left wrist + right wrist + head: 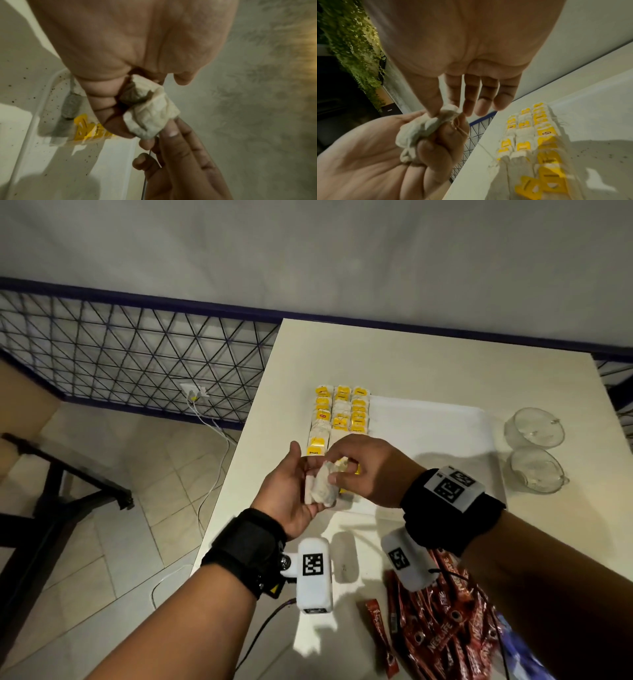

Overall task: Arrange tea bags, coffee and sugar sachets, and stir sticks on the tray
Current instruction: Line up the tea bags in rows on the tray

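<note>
Pinching a crumpled tea bag [322, 486], both hands hover over the tray's near-left edge [359, 508].

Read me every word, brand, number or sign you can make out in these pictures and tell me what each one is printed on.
"NESCAFE": on the red coffee sachets piled on the table.
Yellow tags of the tea bags on the tray: dark print, too small and blurred to read.
Square black-and-white code markers on the wrist cameras: patterns, no readable text.

You get dim, warm light; hard shadows fall on the table [428, 364]; wrist views are soft, edges bent and blurred.
</note>
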